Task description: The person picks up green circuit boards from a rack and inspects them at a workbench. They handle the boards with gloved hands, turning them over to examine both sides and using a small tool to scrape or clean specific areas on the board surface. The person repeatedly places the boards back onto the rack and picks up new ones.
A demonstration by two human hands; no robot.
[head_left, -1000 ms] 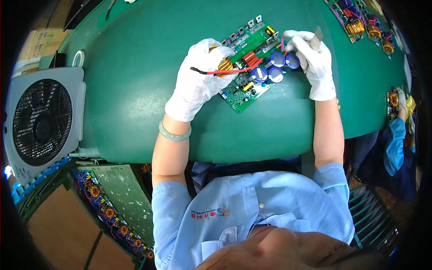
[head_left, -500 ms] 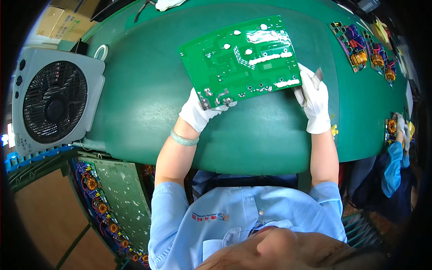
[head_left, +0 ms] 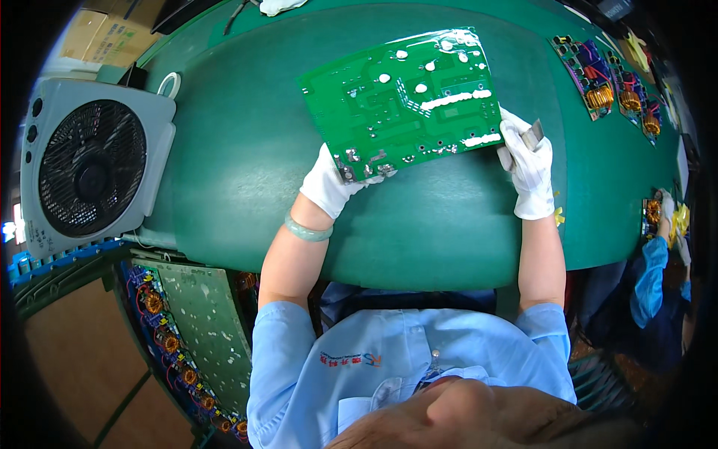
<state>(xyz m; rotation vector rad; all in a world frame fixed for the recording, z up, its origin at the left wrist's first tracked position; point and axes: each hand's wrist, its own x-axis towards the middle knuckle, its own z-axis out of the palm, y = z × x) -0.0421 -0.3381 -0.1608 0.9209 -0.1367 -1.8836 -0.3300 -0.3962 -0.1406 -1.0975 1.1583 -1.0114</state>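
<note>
A large green circuit board [head_left: 374, 112] is held up over the table, its solder side facing me. White blobs and strips and shiny solder spots mark that face. My white-gloved left hand [head_left: 329, 183] is closed on the lower left corner, most of its fingers hidden under the board. At the lower right edge, my gloved right hand [head_left: 526, 161] has its fingers bent against the board. A flat grey metal blade [head_left: 532, 135] sticks up from the same hand, tucked between its fingers. The components on the board's other side are hidden.
The green table [head_left: 239, 150] carries a grey box fan [head_left: 93, 179] at left and several populated boards [head_left: 583, 78] at far right. A co-worker's gloved hand [head_left: 666, 206] handles another board there. At lower left, a rack [head_left: 198, 322] holds more boards.
The board has tilted slightly, so the glare on its upper right has shifted and shrunk. My right hand has turned a little, showing more of the blade. The co-worker's hands have moved apart.
</note>
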